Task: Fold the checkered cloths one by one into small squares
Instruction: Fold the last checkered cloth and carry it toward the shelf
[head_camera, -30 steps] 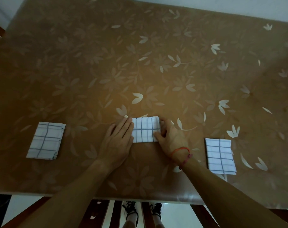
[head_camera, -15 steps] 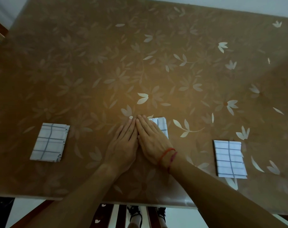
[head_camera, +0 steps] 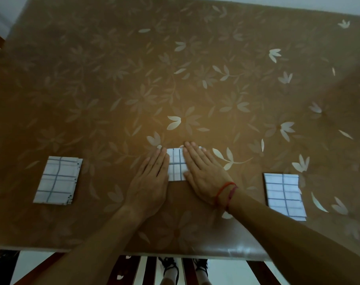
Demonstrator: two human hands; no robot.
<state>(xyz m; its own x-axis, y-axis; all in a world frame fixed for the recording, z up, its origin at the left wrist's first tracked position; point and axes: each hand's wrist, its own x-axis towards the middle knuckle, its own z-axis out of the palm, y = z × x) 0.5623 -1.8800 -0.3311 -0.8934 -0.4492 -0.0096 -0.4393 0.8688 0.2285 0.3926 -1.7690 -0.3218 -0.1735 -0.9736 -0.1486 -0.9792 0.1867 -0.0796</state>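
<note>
Head | folded cloth [head_camera: 176,163] between flat hands [head_camera: 149,177] | touching both

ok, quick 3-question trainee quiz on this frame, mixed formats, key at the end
1. Multiple choice: how many folded cloths lie on the table? A) two B) three C) four
2. True or false: the right hand is lifting the middle cloth off the table.
3. Fill in: the red cords sit on the ____ wrist.

Key
1. B: the left cloth, the middle cloth and the right cloth.
2. False: both the right hand and the left hand lie flat, palms down, on the middle cloth's edges.
3. Right: the cords circle the right wrist.
</note>
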